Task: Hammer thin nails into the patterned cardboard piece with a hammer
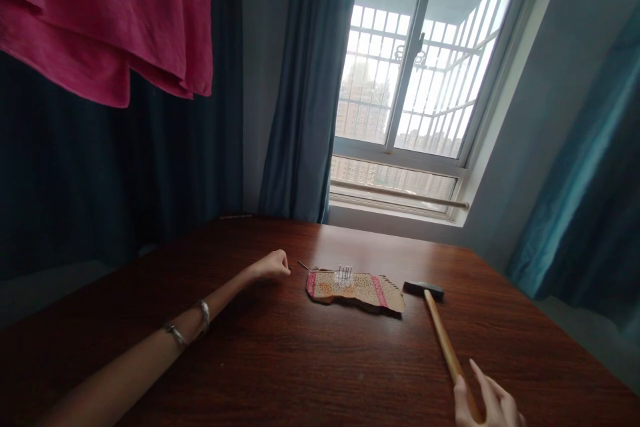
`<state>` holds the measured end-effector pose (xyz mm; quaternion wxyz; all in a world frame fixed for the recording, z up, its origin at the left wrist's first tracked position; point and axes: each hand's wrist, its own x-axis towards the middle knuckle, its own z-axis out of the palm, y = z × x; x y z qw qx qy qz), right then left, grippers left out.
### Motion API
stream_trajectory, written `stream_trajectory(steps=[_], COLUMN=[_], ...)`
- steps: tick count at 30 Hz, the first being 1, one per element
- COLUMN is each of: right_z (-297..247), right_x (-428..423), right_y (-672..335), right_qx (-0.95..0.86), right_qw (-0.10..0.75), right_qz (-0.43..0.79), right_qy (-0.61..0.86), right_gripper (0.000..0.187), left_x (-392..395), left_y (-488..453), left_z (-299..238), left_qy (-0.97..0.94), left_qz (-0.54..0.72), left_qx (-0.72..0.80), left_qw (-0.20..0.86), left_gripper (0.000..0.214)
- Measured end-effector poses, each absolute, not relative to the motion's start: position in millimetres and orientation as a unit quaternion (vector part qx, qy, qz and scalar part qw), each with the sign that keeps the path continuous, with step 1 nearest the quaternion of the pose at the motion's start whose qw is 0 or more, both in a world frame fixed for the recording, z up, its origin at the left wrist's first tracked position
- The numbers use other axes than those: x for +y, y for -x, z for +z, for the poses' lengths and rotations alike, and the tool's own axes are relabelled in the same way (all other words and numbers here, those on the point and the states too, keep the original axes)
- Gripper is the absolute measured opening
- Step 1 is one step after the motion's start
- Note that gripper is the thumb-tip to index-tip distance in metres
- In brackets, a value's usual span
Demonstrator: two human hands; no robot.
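Observation:
My left hand (274, 265) is closed in a fist low over the table, left of a flat piece of cardboard; whatever its fingers hold, if anything, is hidden. Pink bands and small dots mark the cardboard (367, 293), whose edges are ragged. A small cluster of upright nails (345, 273) stands on it in something clear. Between fist and cardboard lies a thin dark stick-like piece (303, 265). At the lower right, my right hand (489, 403) is closed around the wooden handle of a hammer (443, 337). The dark hammer head rests on the table right of the cardboard.
The brown wooden table (280, 353) reaches to the window wall. Blue curtains (305, 80) hang beside the barred window (420, 60), and a pink cloth (125, 20) hangs at the upper left. A bar (400, 194) crosses the lower window.

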<state>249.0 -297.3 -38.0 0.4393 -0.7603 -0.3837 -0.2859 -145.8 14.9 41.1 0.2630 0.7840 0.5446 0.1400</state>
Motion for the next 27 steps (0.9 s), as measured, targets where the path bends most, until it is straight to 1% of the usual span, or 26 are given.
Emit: stream_trajectory(steps=[1,3,4,6,8,11,14,18,22,27], right_z=[-26,-1,12,35,52,66,70,69,67,64], right_x=[-297,-291,-286,-271,-250,-216,-184,-151,-132,-115], right_y=[-240,-222,-212,-192,-172,-148,-134,-130,-133,-139], right_qx=[-0.378,-0.395,-0.415,-0.457,-0.494,-0.544,-0.583,-0.590,-0.601,-0.626], right_qw=[0.464,0.513,0.534,0.566,0.577,0.566,0.555,0.550,0.542,0.531], right_qz=[-0.289,-0.235,-0.175,-0.017,0.099,0.185,0.224,0.261,0.277,0.287], right_qy=[0.747,0.725,0.716,0.686,0.642,0.591,0.549,0.530,0.518,0.494], right_gripper=[0.042,0.039,0.038,0.038,0.038,0.037,0.036,0.037,0.035,0.033], left_x=[12,3,-3,-15,-27,-42,-53,-59,-55,-42], left_y=[141,128,120,102,83,60,43,32,27,21], left_z=[44,52,56,63,65,63,61,60,56,51], left_qy=[-0.789,-0.804,-0.807,-0.804,-0.796,-0.792,-0.802,-0.819,-0.822,-0.823], left_qz=[0.163,0.216,0.243,0.288,0.311,0.330,0.335,0.342,0.346,0.340], left_qx=[0.515,0.437,0.399,0.348,0.318,0.285,0.263,0.240,0.245,0.240], left_qw=[0.291,0.340,0.361,0.388,0.412,0.427,0.418,0.393,0.379,0.386], left_gripper=[0.017,0.024,0.026,0.031,0.034,0.035,0.033,0.029,0.029,0.030])
